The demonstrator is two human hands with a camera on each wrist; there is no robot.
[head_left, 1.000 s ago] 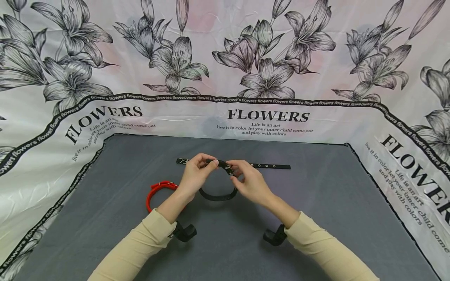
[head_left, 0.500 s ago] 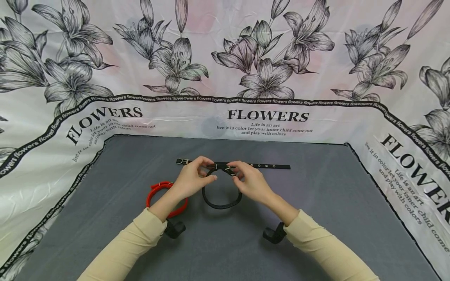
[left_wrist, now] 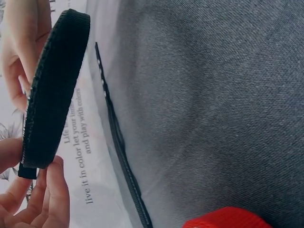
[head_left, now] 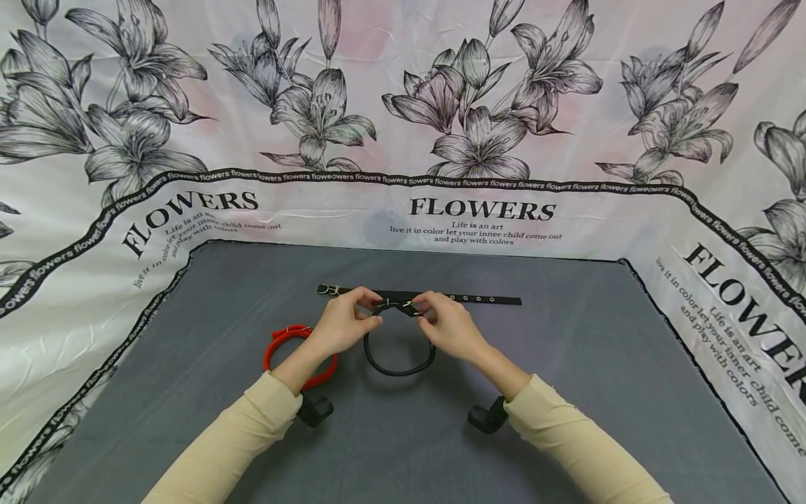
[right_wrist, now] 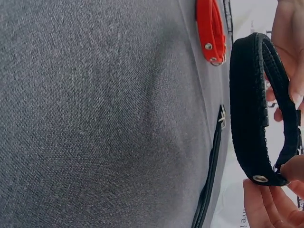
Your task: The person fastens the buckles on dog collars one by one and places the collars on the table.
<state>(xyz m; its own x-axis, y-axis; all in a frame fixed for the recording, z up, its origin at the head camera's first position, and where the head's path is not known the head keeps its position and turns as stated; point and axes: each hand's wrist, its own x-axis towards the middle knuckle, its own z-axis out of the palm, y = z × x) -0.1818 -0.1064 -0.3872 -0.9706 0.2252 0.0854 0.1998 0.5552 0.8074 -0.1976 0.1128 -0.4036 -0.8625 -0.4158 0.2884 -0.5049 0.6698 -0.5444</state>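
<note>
A black collar (head_left: pixel 399 373), buckled into a loop, hangs between both hands above the grey cloth. My left hand (head_left: pixel 343 323) pinches its left side near the strap end, with thumb and fingers around the edge in the left wrist view. At the buckle side, my right hand (head_left: pixel 455 327) grips the collar with thumb and fingertips. The right wrist view shows a metal eyelet (right_wrist: pixel 260 178) close to those fingers. Just behind the hands lies a second black collar (head_left: pixel 491 299), flat and unbuckled. A red collar (head_left: pixel 320 379), closed in a loop, rests beside my left forearm, which partly covers it.
Grey cloth (head_left: pixel 567 350) covers the work surface. A white flower-printed sheet (head_left: pixel 352 217) with lettering rises behind it and borders both sides. Black wrist devices (head_left: pixel 315 411) sit under each sleeve cuff.
My left hand has shifted left and lowered slightly, its fingers changing their hold near the buckle. The looped black collar hangs a little lower. More of the red collar shows.
</note>
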